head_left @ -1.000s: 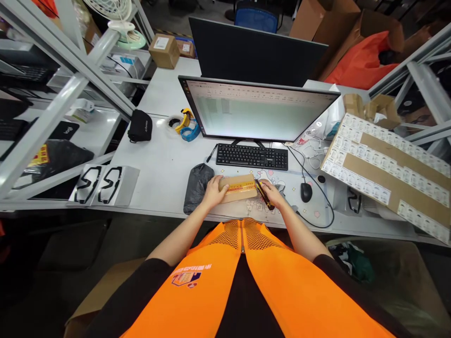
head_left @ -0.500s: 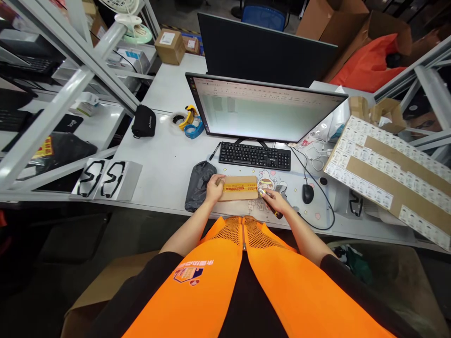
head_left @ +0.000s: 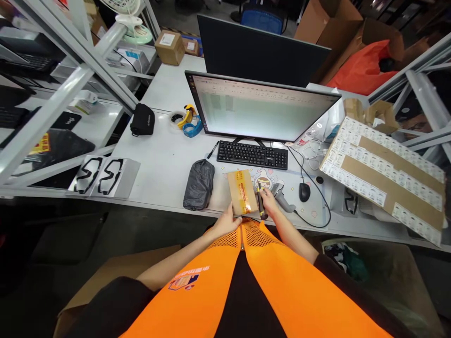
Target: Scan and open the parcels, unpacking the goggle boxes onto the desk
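A small cardboard box with yellow-and-red tape along its top stands turned lengthwise at the desk's front edge. My left hand grips its near left corner, thumb and fingers closed on it. Beside its right side, my right hand is wrapped round a black-and-yellow utility knife, held upright along the box. How far the blade is out I cannot make out. A dark grey plastic-wrapped package lies to the left of the box. Just right of my right hand rests a grey barcode scanner.
Behind the box are a keyboard and a monitor. A mouse lies at right, near a large label-covered cardboard sheet. Tape rolls, a black pouch and white boxes sit to the left.
The box has turned from crosswise to lengthwise. My left hand has moved from its left end down to its near corner, and my right hand with the knife has shifted slightly left.
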Demonstrator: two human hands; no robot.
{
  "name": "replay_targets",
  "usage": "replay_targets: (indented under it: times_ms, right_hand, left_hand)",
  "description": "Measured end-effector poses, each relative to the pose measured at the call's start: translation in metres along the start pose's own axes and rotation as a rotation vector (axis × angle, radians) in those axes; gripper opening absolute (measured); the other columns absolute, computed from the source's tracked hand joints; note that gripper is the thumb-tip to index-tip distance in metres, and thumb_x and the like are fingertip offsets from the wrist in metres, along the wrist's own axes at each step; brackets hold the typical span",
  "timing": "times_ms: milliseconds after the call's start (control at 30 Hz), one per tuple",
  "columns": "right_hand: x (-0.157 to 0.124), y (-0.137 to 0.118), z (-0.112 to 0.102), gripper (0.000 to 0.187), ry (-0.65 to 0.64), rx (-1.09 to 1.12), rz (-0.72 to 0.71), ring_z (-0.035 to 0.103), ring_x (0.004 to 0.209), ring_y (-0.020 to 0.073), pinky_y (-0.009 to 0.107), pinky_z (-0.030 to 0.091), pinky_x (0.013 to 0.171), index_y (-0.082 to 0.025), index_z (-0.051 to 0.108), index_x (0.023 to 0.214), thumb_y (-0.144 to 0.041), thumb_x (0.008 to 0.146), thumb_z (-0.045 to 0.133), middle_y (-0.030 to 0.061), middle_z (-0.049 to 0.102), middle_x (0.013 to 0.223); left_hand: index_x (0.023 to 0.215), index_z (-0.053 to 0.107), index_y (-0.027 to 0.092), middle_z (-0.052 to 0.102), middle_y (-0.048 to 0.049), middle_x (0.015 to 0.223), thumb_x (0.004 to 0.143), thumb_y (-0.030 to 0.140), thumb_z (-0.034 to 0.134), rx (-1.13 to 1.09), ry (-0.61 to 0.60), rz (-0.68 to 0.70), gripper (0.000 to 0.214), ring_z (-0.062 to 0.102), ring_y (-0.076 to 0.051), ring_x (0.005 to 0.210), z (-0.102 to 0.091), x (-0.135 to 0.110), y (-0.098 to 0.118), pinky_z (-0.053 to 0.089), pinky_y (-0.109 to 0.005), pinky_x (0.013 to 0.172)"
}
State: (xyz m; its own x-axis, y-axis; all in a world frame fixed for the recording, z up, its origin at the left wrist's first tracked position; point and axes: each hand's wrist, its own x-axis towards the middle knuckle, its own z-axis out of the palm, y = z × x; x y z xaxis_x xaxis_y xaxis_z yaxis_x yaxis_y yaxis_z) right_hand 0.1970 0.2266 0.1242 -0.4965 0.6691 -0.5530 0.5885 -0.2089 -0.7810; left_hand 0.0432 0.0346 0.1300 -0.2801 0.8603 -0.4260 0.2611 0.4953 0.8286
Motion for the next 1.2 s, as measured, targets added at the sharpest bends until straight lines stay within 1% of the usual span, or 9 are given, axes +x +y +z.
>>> replay_targets:
  times_ms: [133,200,267,333,467,600,700,967,1200]
  right_hand:
    - [0.04,-0.044,-0.023,0.034,-0.102,0.063,-0.05,0.067,0.066,0.0147,0.026,0.056,0.059,-0.026,0.051,0.119,-0.056,0.103,0.046,0.007,0.078,0.118]
    - [0.056,-0.065,-0.031,0.04,-0.104,0.051,-0.129,0.066,0.063,0.0129,0.024,0.052,0.055,-0.026,0.051,0.115,-0.062,0.099,0.053,0.0066,0.078,0.115]
    - [0.061,-0.075,-0.038,0.045,-0.054,0.075,-0.181,0.068,0.065,0.0134,0.023,0.052,0.054,-0.026,0.05,0.12,-0.064,0.096,0.058,0.0066,0.076,0.116]
    - [0.054,-0.07,-0.045,0.047,-0.018,0.135,-0.166,0.071,0.069,0.0155,0.026,0.056,0.057,-0.028,0.048,0.129,-0.059,0.095,0.059,0.0066,0.075,0.118]
    - [0.015,-0.026,-0.059,0.06,0.022,0.189,0.002,0.07,0.065,0.0183,0.032,0.06,0.058,-0.028,0.039,0.153,-0.039,0.096,0.053,0.0052,0.074,0.106]
    - [-0.019,0.017,-0.055,0.065,0.037,0.143,0.125,0.062,0.053,0.0191,0.034,0.058,0.054,-0.024,0.039,0.162,-0.04,0.099,0.044,0.0013,0.067,0.08]
    - [-0.026,0.025,-0.039,0.069,0.008,0.117,0.116,0.059,0.051,0.0191,0.035,0.057,0.053,-0.022,0.046,0.161,-0.051,0.099,0.048,-0.0004,0.062,0.073]
    - [-0.019,0.002,-0.032,0.074,-0.098,0.04,-0.022,0.052,0.047,0.0187,0.031,0.049,0.048,-0.021,0.056,0.158,-0.06,0.095,0.052,-0.0035,0.052,0.062]
    - [-0.046,0.026,-0.026,0.075,-0.154,-0.1,-0.031,0.062,0.057,0.0235,0.039,0.059,0.062,-0.022,0.051,0.164,-0.059,0.1,0.047,0.001,0.064,0.071]
  left_hand:
    - [0.153,0.061,0.025,0.077,-0.0088,0.136,0.09,0.037,0.066,0.108,-0.495,0.237,0.064,0.074,-0.034,0.124,-0.011,-0.004,0.027,0.056,-0.044,0.111]
    - [0.133,0.076,0.026,0.082,-0.0068,0.121,0.094,0.038,0.062,0.188,-0.554,0.368,0.044,0.077,-0.033,0.113,-0.021,0.012,0.05,0.058,-0.044,0.105]
    - [0.133,0.077,0.025,0.08,-0.0086,0.124,0.099,0.039,0.055,0.258,-0.399,0.49,0.043,0.074,-0.032,0.117,-0.037,0.039,0.071,0.054,-0.045,0.11]
    - [0.148,0.068,0.025,0.069,-0.0109,0.148,0.101,0.041,0.056,0.36,-0.173,0.554,0.051,0.059,-0.034,0.142,-0.055,0.069,0.081,0.041,-0.05,0.124]
    - [0.153,0.063,0.031,0.05,-0.0105,0.167,0.089,0.051,0.076,0.564,-0.107,0.511,0.068,0.032,-0.04,0.161,-0.081,0.11,0.06,0.025,-0.06,0.131]
    - [0.145,0.069,0.026,0.059,-0.0171,0.149,0.094,0.055,0.071,0.608,0.157,0.376,0.059,0.043,-0.04,0.147,-0.068,0.101,0.02,0.038,-0.056,0.124]
    - [0.143,0.069,0.023,0.058,-0.0178,0.144,0.097,0.054,0.068,0.57,0.323,0.312,0.055,0.046,-0.039,0.141,-0.053,0.084,0.005,0.039,-0.054,0.124]
    - [0.139,0.071,0.023,0.057,-0.0172,0.141,0.097,0.055,0.07,0.496,0.399,0.204,0.053,0.048,-0.039,0.137,-0.049,0.083,0.006,0.044,-0.052,0.121]
    - [0.138,0.071,0.025,0.056,-0.0162,0.142,0.096,0.056,0.071,0.482,0.399,0.161,0.053,0.047,-0.04,0.138,-0.046,0.082,0.008,0.048,-0.052,0.117]
